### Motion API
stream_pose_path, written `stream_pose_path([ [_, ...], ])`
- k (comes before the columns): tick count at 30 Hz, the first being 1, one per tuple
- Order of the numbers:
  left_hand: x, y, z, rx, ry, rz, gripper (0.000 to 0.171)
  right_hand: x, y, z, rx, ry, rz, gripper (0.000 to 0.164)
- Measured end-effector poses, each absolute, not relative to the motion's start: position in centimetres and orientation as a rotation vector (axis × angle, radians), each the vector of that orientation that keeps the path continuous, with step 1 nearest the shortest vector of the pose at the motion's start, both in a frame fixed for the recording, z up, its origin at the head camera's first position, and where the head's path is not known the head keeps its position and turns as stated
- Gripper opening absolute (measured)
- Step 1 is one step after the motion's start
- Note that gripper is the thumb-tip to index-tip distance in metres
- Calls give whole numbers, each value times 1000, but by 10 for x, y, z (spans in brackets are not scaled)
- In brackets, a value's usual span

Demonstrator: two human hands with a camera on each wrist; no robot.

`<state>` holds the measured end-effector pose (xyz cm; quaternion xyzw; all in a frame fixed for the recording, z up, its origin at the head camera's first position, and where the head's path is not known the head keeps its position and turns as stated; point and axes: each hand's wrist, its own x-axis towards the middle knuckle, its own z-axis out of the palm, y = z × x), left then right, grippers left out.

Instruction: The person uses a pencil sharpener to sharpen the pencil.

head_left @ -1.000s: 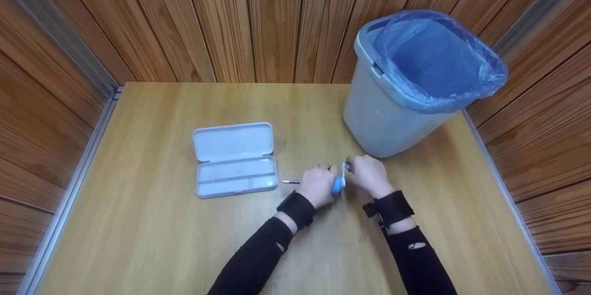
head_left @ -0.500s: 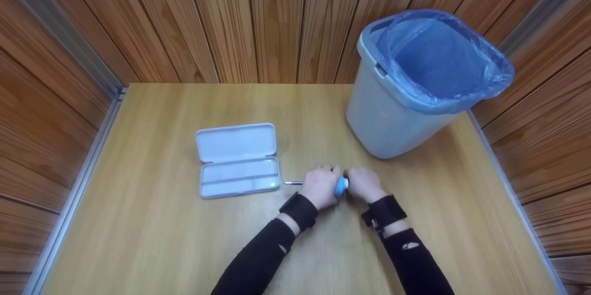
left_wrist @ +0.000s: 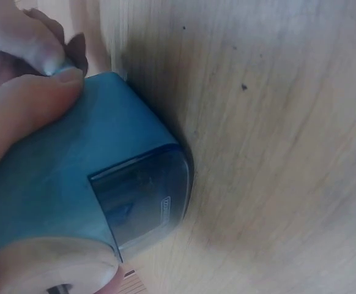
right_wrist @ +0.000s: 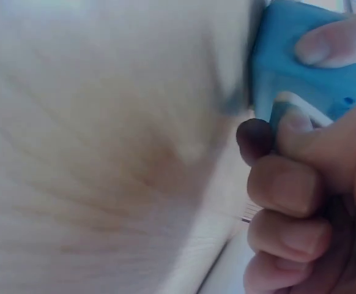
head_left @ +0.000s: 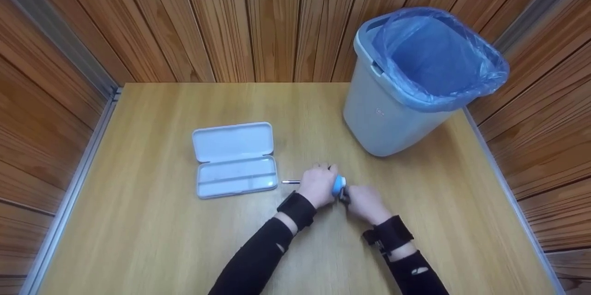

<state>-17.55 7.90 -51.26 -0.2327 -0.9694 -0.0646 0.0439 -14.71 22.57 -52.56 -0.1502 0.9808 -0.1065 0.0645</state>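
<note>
My left hand (head_left: 317, 186) grips a blue crank pencil sharpener (left_wrist: 126, 116) on the wooden table, its thumb lying over the body. In the left wrist view, a smoky clear shavings drawer (left_wrist: 144, 199) and a pale round front with a central hole show. The dark shaft of a pencil (head_left: 291, 182) sticks out to the left of that hand in the head view; its other end is hidden. With thumb and curled fingers, my right hand (head_left: 367, 203) pinches the crank handle (right_wrist: 280, 113) at the sharpener's right end.
An open, pale pencil case (head_left: 233, 141) with a divided tray lies left of the hands. A grey trash bin (head_left: 388, 119) lined with a blue bag (head_left: 438, 59) stands at the back right. Wood-panelled walls (head_left: 272, 22) enclose the table (head_left: 152, 230).
My right hand has swung the crank round, from the far side of the sharpener to its near side. The left hand keeps its grip on the sharpener.
</note>
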Motion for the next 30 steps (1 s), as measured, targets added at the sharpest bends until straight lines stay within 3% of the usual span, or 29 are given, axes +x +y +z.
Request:
stream_pose_path([
  [15,-176,77,-516,-700,-2921,-192,47,-130,223,-481,-430,2957,-355,8],
  [30,-175,79,-517,-700,-2878,-194,48,-163,226,-459,-481,3105,-329,5],
])
